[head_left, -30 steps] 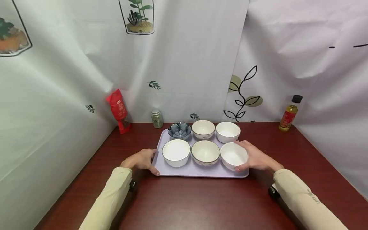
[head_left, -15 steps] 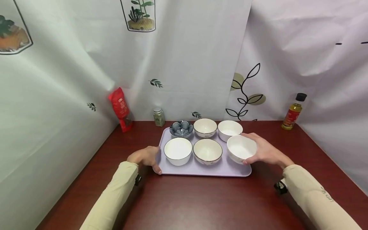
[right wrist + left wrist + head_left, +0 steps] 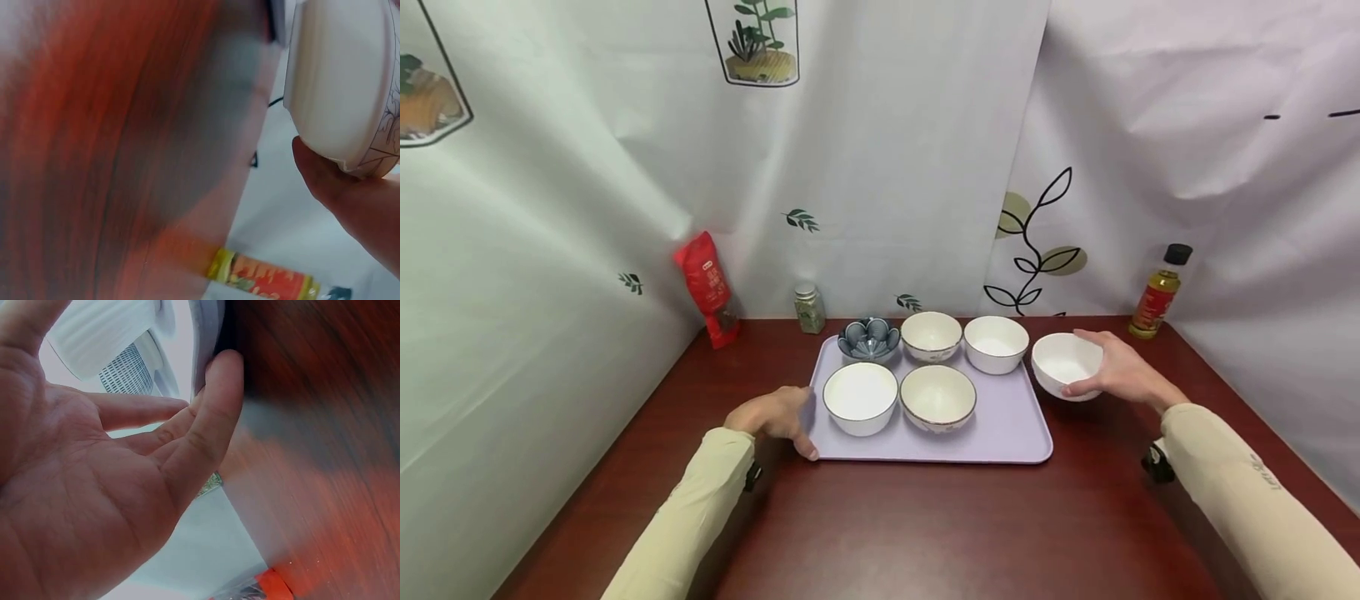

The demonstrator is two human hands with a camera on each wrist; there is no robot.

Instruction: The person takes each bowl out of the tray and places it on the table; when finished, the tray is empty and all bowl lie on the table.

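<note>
My right hand (image 3: 1116, 371) grips a white bowl (image 3: 1063, 362) by its side, thumb at the near side and fingers at the far side. The bowl is just right of the lavender tray (image 3: 1000, 429); the right wrist view shows its pale base (image 3: 337, 75) and line-drawn side. At the tray's left edge, my left hand (image 3: 775, 417) rests with its thumb near the front corner. Its fingers (image 3: 215, 406) touch the tray's edge in the left wrist view. On the tray stand a white bowl (image 3: 861, 400), a cream bowl (image 3: 937, 396) and several others.
The tray's back row has a blue petal-shaped bowl (image 3: 868, 342), a cream bowl (image 3: 931, 333) and a white bowl (image 3: 996, 342). Against the cloth backdrop stand a red packet (image 3: 706, 283), a spice jar (image 3: 809, 308) and an oil bottle (image 3: 1157, 296).
My right hand has lifted the white bowl from the tray's front right and carried it right and back, past the tray's edge. My left hand has stayed at the tray's left edge.
</note>
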